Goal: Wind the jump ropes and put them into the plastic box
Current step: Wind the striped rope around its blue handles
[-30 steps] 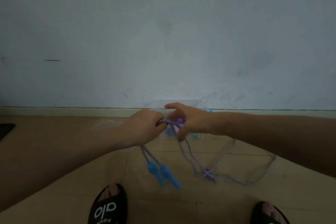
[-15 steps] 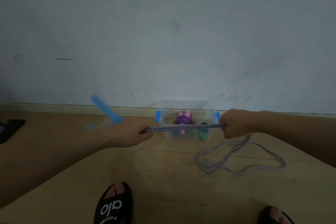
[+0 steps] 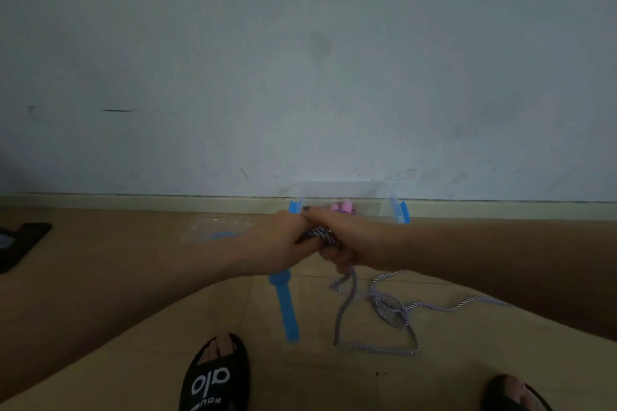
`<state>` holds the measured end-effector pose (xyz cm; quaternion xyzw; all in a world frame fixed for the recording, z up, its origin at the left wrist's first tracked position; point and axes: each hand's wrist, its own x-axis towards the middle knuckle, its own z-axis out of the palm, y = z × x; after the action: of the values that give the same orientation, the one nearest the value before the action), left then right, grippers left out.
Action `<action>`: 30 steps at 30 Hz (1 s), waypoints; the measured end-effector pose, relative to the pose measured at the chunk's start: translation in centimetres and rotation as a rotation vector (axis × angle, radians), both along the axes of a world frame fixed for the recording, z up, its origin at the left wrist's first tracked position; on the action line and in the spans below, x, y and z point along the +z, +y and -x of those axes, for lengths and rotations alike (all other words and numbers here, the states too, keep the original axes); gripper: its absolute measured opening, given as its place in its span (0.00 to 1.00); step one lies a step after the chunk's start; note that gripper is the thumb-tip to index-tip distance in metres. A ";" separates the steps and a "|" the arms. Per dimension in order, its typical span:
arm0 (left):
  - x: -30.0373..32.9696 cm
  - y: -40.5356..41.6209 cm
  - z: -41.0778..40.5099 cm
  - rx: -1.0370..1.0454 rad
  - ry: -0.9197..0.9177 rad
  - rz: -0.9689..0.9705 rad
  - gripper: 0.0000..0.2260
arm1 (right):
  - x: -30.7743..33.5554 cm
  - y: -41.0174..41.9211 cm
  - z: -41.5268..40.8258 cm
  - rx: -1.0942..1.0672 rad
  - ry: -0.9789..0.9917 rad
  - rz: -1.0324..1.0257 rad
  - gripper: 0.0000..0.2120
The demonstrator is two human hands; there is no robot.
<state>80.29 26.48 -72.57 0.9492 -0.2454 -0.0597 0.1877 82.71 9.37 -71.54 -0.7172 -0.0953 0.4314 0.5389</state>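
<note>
Left hand (image 3: 278,243) and right hand (image 3: 347,237) back together mid-frame gripping striped jump rope (image 3: 320,233), another loop wound, blue handle (image 3: 286,307) dangling below, slack on floor (image 3: 467,360), plastic box (image 3: 399,210) behind hands.

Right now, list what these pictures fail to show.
Head view only:
- Wound rope coils: mostly covered by the left hand and right hand.
- Plastic box contents: hidden behind the hands, only a pink tip shows.
- Right sandal: cut off by the bottom edge.
- Dark object: cut by the left edge.
</note>
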 end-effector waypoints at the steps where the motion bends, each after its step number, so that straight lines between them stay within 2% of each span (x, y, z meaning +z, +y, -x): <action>1: 0.1 0.4 -0.1 0.014 0.011 0.006 0.07 | 0.0 0.2 0.3 -0.012 -0.061 0.065 0.24; 5: 0.0 1.5 -0.3 -0.001 -0.044 -0.019 0.07 | 0.1 0.3 -0.1 -0.012 -0.395 0.203 0.20; 7: 0.1 1.9 -0.5 -0.039 -0.121 -0.067 0.08 | 0.5 0.0 -0.6 0.001 -0.444 0.214 0.18; 10: 0.3 2.8 -1.2 -0.083 -0.288 -0.204 0.08 | 1.1 -1.0 -0.8 -0.004 -0.434 0.192 0.17; 19: -0.6 2.5 -1.5 0.057 -0.076 -0.180 0.07 | 0.9 -2.0 -1.1 0.000 -0.333 0.195 0.15; 22: -0.7 2.4 -1.6 0.030 -0.002 -0.131 0.12 | 0.9 -2.5 -1.3 -0.018 -0.289 0.166 0.14; 28: -0.9 1.6 -1.7 0.064 -0.070 -0.145 0.22 | 1.1 -3.3 -1.0 -0.029 -0.115 0.046 0.16; 30: -0.8 1.2 -2.0 0.093 -0.092 -0.129 0.22 | 1.2 -3.3 -0.8 -0.040 -0.072 0.005 0.17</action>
<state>82.31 27.71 -73.38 0.9714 -0.2051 -0.0229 0.1171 83.50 6.08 -70.35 -0.7352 -0.0993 0.3949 0.5419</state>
